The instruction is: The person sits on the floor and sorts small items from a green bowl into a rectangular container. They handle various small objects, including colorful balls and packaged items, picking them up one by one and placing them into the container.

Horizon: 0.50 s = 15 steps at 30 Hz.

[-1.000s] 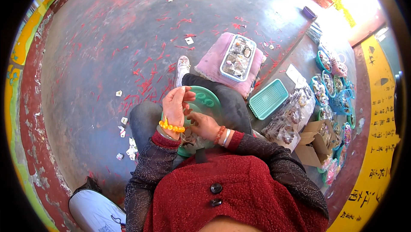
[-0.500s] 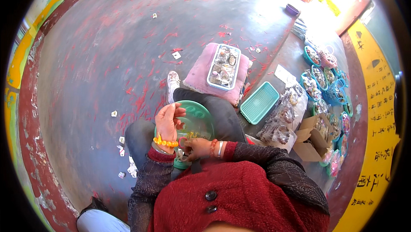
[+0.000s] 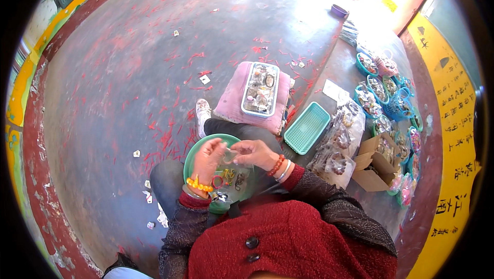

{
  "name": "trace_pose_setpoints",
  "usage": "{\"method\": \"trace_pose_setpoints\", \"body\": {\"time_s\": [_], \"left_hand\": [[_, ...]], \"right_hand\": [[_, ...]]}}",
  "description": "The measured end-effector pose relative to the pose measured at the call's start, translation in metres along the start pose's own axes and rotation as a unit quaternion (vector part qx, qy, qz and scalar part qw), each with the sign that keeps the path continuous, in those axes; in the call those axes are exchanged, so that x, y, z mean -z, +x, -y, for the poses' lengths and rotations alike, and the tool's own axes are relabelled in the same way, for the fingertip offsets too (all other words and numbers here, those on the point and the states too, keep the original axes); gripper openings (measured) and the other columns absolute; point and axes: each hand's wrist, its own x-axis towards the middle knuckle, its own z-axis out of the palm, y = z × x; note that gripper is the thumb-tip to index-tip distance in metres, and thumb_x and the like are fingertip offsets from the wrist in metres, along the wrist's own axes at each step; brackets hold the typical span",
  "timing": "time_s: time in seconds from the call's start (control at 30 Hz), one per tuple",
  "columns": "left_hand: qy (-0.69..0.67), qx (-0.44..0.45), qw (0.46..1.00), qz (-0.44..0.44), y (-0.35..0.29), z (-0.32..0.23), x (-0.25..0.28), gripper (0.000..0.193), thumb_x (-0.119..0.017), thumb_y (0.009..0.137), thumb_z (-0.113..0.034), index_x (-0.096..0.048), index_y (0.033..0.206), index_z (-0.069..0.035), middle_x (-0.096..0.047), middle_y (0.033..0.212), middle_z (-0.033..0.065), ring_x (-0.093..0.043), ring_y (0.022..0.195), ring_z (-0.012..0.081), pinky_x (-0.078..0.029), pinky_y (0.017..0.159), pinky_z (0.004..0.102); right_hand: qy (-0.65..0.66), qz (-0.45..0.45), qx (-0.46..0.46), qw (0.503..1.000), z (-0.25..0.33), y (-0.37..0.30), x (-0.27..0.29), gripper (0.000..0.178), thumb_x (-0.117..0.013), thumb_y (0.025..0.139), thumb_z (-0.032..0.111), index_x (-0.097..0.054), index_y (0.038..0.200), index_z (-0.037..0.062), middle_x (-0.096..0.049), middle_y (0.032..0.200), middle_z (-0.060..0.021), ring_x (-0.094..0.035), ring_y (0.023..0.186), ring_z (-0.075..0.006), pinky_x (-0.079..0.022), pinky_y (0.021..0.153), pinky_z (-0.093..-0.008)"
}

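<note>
A green plastic basin [image 3: 188, 162] rests on my lap, and both hands are raised over it. My left hand [image 3: 210, 158], with a yellow bead bracelet at its wrist, has its fingertips pinched on one side of a small thin loop [image 3: 229, 157]. From the other side my right hand [image 3: 253, 154] pinches the same loop; it wears a red bead bracelet and a silver bangle. The loop is too small to name further. Inside the basin lie a pink ring [image 3: 217, 181], yellow bits [image 3: 229, 175], dark loops [image 3: 240, 180] and clear packets [image 3: 220, 197].
Ahead, a pink cushion [image 3: 228, 101] bears a white tray [image 3: 245, 111] of small packaged trinkets. To the right are a teal basket [image 3: 307, 128], bagged bracelets [image 3: 339, 145], an open cardboard box [image 3: 371, 176] and several filled baskets [image 3: 399, 105]. Red scraps [image 3: 164, 137] litter the floor.
My right hand has risen out of the basin to meet the left, and the two now hold a small loop between them. My left hand has turned and dropped slightly.
</note>
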Motion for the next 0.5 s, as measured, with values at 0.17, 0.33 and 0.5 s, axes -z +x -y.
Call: {"method": "trace_pose_setpoints", "body": {"time_s": [0.17,0.33,0.5], "left_hand": [[0.032,0.063,0.995,0.070,0.000,0.007,0.002,0.018,-0.060,0.088,-0.018,-0.065,0.100,-0.005,-0.064,0.081,-0.0007,-0.043,0.054,-0.0001,-0.030,0.046,0.0147],[-0.062,0.058,0.996,0.019,0.001,0.002,0.002,0.018,-0.055,0.091,-0.015,-0.065,0.103,-0.004,-0.067,0.089,0.0026,-0.060,0.067,0.0052,-0.034,0.047,0.0138],[-0.077,0.074,0.994,0.027,0.001,0.004,0.007,0.023,-0.052,0.094,-0.020,-0.063,0.105,-0.004,-0.068,0.090,0.0023,-0.064,0.078,0.0105,-0.038,0.052,0.0155]], "right_hand": [[0.022,-0.033,0.021,0.999,0.004,0.000,0.010,0.033,-0.070,0.078,0.006,-0.059,0.109,0.0001,-0.059,0.088,0.0006,-0.056,0.078,-0.0048,-0.046,0.070,-0.0215],[0.145,-0.070,-0.035,0.986,0.002,-0.005,0.014,0.025,-0.066,0.084,0.014,-0.060,0.105,0.0013,-0.063,0.092,-0.0026,-0.058,0.077,-0.0085,-0.044,0.064,-0.0197],[0.138,-0.127,-0.036,0.982,0.006,-0.008,0.002,0.013,-0.064,0.086,0.016,-0.064,0.091,0.0036,-0.064,0.075,-0.0022,-0.058,0.065,-0.0081,-0.044,0.059,-0.0197]]}}
